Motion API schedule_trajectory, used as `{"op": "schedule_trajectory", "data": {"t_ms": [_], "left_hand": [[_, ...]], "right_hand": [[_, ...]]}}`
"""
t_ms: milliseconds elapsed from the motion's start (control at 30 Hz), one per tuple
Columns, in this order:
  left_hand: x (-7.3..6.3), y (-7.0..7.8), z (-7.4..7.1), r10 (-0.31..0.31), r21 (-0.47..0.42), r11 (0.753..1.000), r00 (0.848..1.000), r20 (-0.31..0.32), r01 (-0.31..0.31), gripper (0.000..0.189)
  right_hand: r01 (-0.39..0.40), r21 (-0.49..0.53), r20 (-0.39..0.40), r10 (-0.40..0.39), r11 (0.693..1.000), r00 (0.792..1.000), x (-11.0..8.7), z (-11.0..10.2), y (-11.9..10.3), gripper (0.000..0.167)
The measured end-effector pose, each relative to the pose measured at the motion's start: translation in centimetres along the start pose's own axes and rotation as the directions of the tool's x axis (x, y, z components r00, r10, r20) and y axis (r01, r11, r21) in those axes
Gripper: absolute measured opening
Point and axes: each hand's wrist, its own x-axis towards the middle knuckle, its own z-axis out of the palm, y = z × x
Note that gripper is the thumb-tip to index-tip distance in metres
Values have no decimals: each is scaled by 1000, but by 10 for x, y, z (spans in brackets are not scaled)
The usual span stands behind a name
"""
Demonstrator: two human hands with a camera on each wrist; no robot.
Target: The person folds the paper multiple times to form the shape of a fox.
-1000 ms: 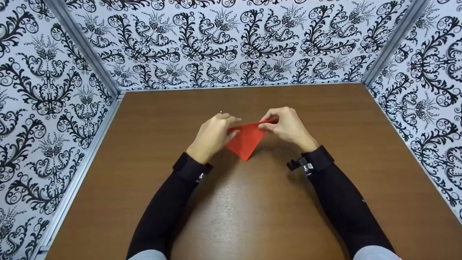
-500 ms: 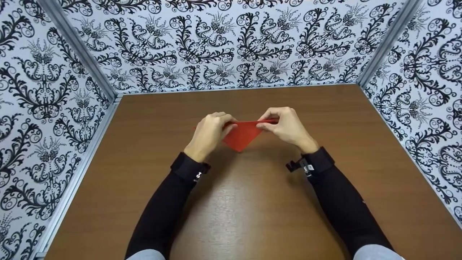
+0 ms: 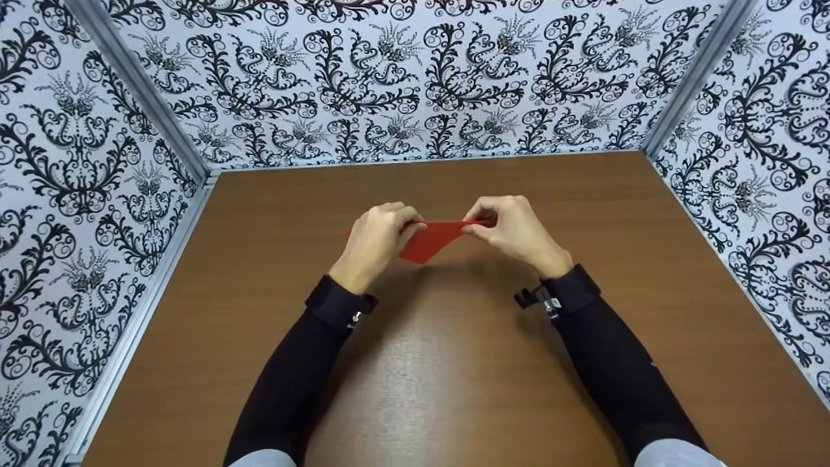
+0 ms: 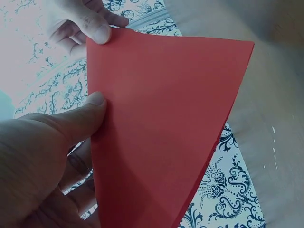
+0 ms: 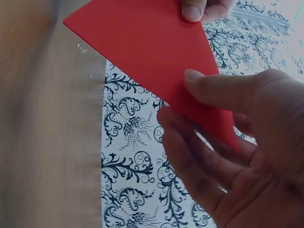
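A folded sheet of red paper point(image 3: 428, 241), roughly triangular, hangs between both hands over the table, its corner pointing down toward the person. My left hand point(image 3: 376, 243) pinches its upper edge on the left, thumb on the near face and fingers behind. On the right, my right hand point(image 3: 515, 230) grips the same edge between thumb and fingers. The left wrist view shows the broad smooth face of the red paper point(image 4: 156, 109) with both thumbs on its straight edge. In the right wrist view, the narrow end of the paper point(image 5: 213, 121) lies across the right fingers.
A brown wooden tabletop point(image 3: 415, 376) spreads beneath the hands. White walls with black floral print point(image 3: 415, 84) stand behind it and at both sides, joined by grey metal corner posts point(image 3: 139, 84). Both forearms wear black sleeves and wrist straps point(image 3: 340, 308).
The left hand, earlier with looser fingers, now pinches the paper's edge. The hanging corner has tipped up and away, so less of the red face shows in the head view.
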Motion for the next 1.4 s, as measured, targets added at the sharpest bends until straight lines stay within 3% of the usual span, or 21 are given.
{"op": "schedule_trajectory", "data": {"t_ms": [233, 600, 1400], "left_hand": [[-2, 5, 4, 17, 50, 999, 999, 35, -19, 15], [-4, 14, 4, 47, 78, 996, 998, 44, -50, 14], [-11, 24, 2, 109, 92, 990, 994, 22, -111, 14]], "right_hand": [[118, -156, -7, -120, 981, 993, -5, 5, -7, 14], [265, -204, 28, -265, 942, 964, -4, 20, -22, 20], [324, -337, 50, -327, 884, 944, -11, 32, -35, 9]]}}
